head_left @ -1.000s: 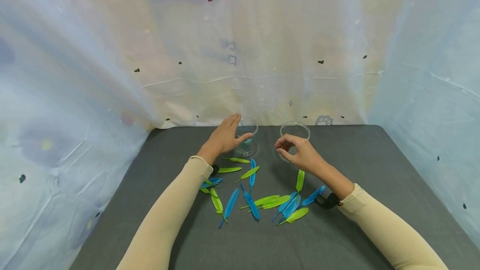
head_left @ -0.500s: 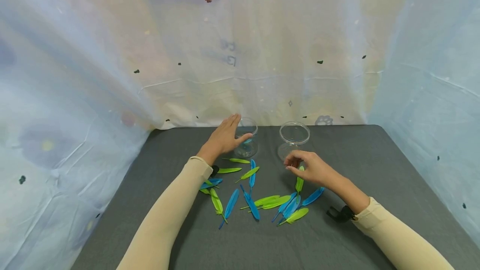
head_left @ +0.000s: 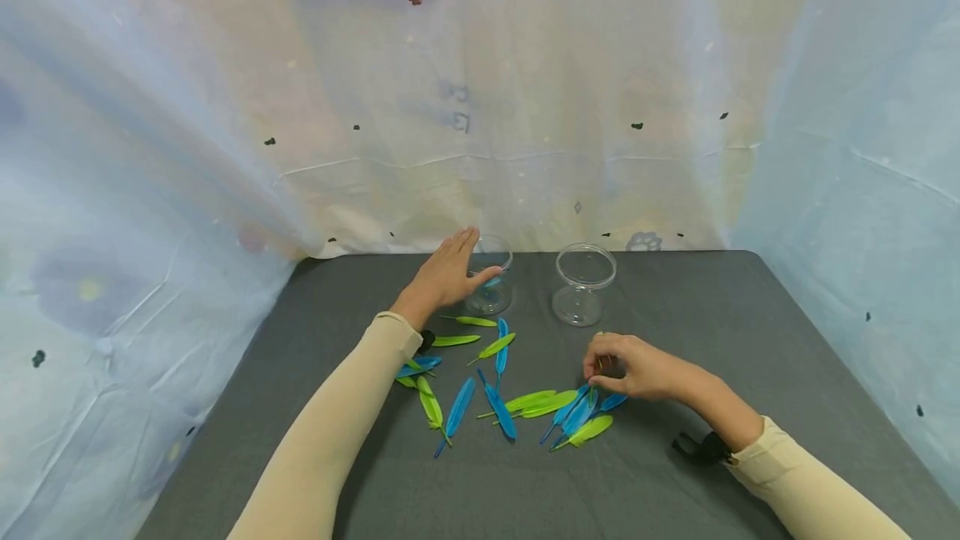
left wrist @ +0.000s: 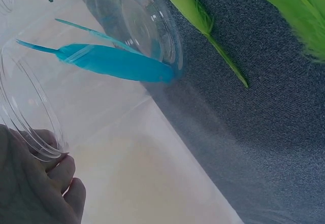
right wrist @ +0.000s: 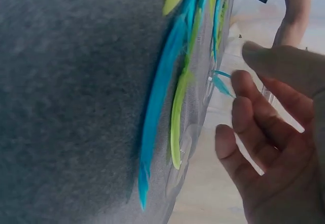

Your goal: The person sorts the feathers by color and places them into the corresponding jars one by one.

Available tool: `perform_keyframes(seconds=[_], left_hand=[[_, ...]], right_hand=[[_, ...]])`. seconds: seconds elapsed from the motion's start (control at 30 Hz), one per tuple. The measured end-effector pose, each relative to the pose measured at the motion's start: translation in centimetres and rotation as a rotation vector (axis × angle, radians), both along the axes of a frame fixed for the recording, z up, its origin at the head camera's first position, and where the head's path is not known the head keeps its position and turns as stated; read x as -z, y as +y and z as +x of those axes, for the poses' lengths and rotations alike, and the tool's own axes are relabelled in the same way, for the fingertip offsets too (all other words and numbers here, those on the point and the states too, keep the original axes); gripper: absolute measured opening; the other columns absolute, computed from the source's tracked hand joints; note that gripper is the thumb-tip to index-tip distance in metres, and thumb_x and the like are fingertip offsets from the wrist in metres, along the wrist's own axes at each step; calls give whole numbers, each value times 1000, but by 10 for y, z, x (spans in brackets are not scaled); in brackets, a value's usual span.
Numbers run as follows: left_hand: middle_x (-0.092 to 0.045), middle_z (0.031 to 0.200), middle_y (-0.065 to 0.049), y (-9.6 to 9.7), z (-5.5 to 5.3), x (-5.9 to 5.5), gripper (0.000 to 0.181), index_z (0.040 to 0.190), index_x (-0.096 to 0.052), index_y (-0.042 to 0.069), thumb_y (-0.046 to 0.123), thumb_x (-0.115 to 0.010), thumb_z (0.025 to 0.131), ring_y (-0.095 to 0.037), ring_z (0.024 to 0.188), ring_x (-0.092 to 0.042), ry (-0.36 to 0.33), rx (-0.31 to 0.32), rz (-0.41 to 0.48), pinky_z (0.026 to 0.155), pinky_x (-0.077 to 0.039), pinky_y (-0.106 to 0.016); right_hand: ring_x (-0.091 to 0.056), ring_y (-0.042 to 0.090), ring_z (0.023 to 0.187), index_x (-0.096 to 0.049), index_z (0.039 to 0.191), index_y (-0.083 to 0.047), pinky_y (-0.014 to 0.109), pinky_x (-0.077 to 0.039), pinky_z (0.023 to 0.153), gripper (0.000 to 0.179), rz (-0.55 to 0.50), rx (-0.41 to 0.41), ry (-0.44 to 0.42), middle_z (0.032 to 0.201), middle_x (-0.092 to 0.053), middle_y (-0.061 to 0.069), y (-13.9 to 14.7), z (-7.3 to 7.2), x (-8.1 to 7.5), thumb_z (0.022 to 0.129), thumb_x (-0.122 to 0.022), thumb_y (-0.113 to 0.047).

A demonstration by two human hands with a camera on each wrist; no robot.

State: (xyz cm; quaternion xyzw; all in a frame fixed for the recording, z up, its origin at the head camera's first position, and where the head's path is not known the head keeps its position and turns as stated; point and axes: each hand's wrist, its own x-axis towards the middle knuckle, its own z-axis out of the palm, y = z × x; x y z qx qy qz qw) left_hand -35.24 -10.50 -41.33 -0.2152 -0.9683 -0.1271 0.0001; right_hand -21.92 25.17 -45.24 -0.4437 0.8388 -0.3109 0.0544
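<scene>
My left hand [head_left: 446, 273] holds a clear jar [head_left: 501, 298] by its upper part, thumb across the near side and fingers along the left. In the left wrist view a blue feather [left wrist: 114, 64] leans inside that jar; a second thin blue strip beside it may be another feather or a reflection. My right hand [head_left: 641, 367] hovers over the right-hand feather cluster, thumb and fingers bent but apart, with nothing between them. Below it lie blue feathers [head_left: 579, 417] and a green feather [right wrist: 176, 117], partly hidden by the hand in the head view.
Another clear jar [head_left: 583, 307] stands upright right of the held one. Several blue and green feathers [head_left: 459, 407] lie scattered across the dark grey table [head_left: 480, 490]. A pale patterned curtain [head_left: 525, 107] hangs behind the table and at both sides.
My right hand has moved from above the right jar, toward me and down to the feathers, uncovering that jar. The left hand stays at its jar.
</scene>
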Motion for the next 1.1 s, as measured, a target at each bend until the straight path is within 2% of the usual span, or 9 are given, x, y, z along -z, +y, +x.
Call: perform_keyframes(seconds=[0.13, 0.23, 0.47, 0.77, 1.1], left_hand=[[-10, 181, -11, 1, 0, 1, 102, 174, -9, 9, 76, -42, 105, -27, 167, -7, 4, 5, 1, 135, -5, -42], [-10, 181, -12, 1, 0, 1, 102, 174, -9, 9, 77, -42, 105, -27, 167, -6, 1, 11, 3, 135, -5, -43], [-9, 181, -10, -1, 3, -1, 102, 174, -9, 10, 77, -42, 105, -25, 167, -6, -9, 0, 3, 135, -4, -41], [-10, 181, -12, 0, 4, -3, 102, 174, -8, 10, 76, -42, 105, -27, 167, -7, -12, 8, 2, 135, -6, -44], [-7, 181, -8, 0, 4, -4, 102, 174, -7, 12, 78, -41, 105, -24, 168, -5, -20, 3, -5, 135, -4, -41]], right_hand=[[-62, 5, 89, -70, 103, -15, 32, -61, 76, 12, 34, -42, -79, 104, -64, -4, 4, 6, 2, 101, -75, -4], [-60, 1, 86, -71, 102, -13, 30, -60, 73, 10, 40, -72, -108, 103, -65, -2, 4, 9, 3, 102, -74, -3], [-57, 10, 79, -72, 100, -15, 29, -55, 68, 10, 75, -85, -123, 94, -61, -7, 3, 13, 3, 101, -77, -6], [-56, 10, 80, -72, 98, -16, 28, -53, 70, 13, 112, -69, -182, 92, -62, -3, 2, 17, -1, 98, -81, -7], [-56, 10, 78, -72, 96, -20, 26, -52, 69, 14, 131, -66, -197, 91, -62, -5, 0, 16, 0, 98, -81, -8]])
